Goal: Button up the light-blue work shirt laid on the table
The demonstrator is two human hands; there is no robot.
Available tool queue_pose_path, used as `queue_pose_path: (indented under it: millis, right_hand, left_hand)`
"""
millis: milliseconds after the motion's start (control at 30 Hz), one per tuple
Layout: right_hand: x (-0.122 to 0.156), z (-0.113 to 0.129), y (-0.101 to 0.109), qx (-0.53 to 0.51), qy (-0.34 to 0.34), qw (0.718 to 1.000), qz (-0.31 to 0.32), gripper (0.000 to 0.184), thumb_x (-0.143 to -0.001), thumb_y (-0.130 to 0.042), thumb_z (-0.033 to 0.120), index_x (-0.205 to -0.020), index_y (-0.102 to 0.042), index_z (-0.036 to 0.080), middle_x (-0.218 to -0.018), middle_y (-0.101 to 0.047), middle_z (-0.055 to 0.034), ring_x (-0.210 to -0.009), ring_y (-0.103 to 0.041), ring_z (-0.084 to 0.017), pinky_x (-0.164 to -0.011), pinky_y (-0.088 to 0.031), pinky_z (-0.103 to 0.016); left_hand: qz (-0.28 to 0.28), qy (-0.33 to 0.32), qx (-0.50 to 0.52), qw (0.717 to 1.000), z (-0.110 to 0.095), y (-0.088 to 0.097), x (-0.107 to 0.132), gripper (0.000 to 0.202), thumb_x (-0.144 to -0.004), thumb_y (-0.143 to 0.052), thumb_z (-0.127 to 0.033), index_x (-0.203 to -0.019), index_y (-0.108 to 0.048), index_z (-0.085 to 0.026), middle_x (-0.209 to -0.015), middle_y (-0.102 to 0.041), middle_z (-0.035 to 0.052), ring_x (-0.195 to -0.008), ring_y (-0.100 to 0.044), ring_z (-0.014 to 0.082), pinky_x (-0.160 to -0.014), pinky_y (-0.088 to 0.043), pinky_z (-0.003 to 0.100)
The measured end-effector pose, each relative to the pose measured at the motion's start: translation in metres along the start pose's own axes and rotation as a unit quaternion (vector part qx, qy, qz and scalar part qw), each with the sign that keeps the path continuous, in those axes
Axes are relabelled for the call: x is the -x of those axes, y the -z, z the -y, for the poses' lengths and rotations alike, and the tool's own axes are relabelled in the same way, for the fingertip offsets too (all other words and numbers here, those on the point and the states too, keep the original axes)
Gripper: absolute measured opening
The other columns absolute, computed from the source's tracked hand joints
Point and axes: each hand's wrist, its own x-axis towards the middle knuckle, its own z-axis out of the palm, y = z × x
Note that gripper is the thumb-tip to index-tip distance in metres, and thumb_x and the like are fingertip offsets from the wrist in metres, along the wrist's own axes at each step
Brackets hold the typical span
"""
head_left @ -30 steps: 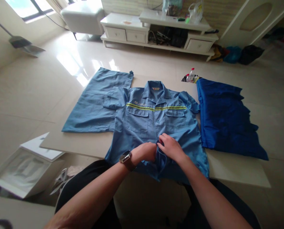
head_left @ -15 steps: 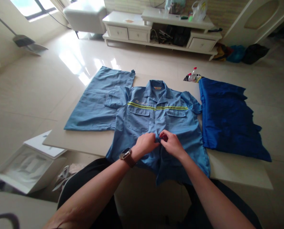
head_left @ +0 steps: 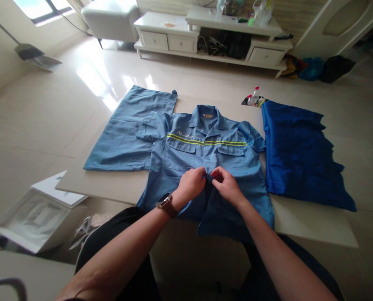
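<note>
A pale tabletop (head_left: pixel 318 225) spans the space before the person, its near edge close to the knees. The short-sleeved blue work shirt (head_left: pixel 205 154) lies face up at its middle, collar pointing away and lower hem hanging past the near edge. To its right sits a folded dark blue cloth (head_left: pixel 299 154), just beside the sleeve; to its left, a folded light blue cloth (head_left: pixel 123 133) lies partly under the other sleeve. Both forearms reach in from the lower corners and converge on the shirt's front opening, below the chest pockets. The left hand (head_left: pixel 191 184) is turned knuckles up, fingers curled in and gripping one front edge of the shirt. The right hand (head_left: pixel 227 186) comes from the other side, wrist slightly bent, thumb and forefinger pinching the fabric (whether a button sits between them is too small to tell). The two sets of fingertips nearly meet. A dark-strapped watch (head_left: pixel 164 200) circles the left wrist, and a small pale label (head_left: pixel 208 116) shows inside the collar
</note>
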Motion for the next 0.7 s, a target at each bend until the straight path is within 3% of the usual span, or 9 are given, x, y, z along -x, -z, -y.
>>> queue_pose_path:
  millis: [167, 400, 533, 700]
  right_hand:
    - [0.0012, 0.0003, 0.0015, 0.02, -0.015, 1.0, 0.006, 0.022, -0.076, -0.069, 0.04, -0.085, -0.065, 0.02, -0.077, -0.067, 0.0, -0.071, -0.061, -0.016, -0.069, -0.047, -0.028]
    - [0.0026, 0.0044, 0.0042, 0.14, 0.034, 0.99, 0.007, 0.017, -0.088, -0.058, 0.028, -0.086, -0.072, 0.02, -0.079, -0.072, -0.0031, -0.073, -0.063, -0.017, -0.071, -0.045, -0.028]
    - [0.0023, 0.0073, 0.0055, 0.151, 0.072, 0.986, 0.006, 0.018, -0.088, -0.056, 0.023, -0.082, -0.072, 0.02, -0.082, -0.07, -0.0039, -0.079, -0.064, -0.017, -0.075, -0.045, -0.028]
    - [0.0007, 0.0058, 0.0064, 0.153, 0.067, 0.986, 0.006, 0.017, -0.087, -0.056, 0.021, -0.081, -0.072, 0.02, -0.081, -0.068, -0.0034, -0.079, -0.062, -0.018, -0.074, -0.044, -0.029]
  left_hand:
    - [-0.012, -0.008, 0.017, 1.0, -0.0008, 0.0003, 0.0003, 0.024, -0.094, -0.056, -0.02, -0.11, -0.073, -0.023, -0.099, -0.078, 0.0066, -0.096, -0.073, 0.023, -0.083, -0.052, 0.03]
    - [-0.005, -0.003, 0.008, 1.0, -0.0029, 0.0041, 0.0016, 0.03, -0.099, -0.054, -0.026, -0.118, -0.076, -0.026, -0.103, -0.079, 0.008, -0.099, -0.073, 0.0235, -0.089, -0.053, 0.032]
    - [-0.001, -0.003, 0.002, 1.0, -0.0034, 0.0058, 0.0016, 0.03, -0.099, -0.054, -0.027, -0.115, -0.079, -0.027, -0.105, -0.079, 0.0087, -0.1, -0.073, 0.0244, -0.09, -0.053, 0.033]
    - [-0.008, -0.026, -0.003, 1.0, -0.0021, 0.0047, 0.0007, 0.029, -0.097, -0.055, -0.024, -0.111, -0.08, -0.026, -0.107, -0.08, 0.0083, -0.1, -0.074, 0.0251, -0.089, -0.054, 0.034]
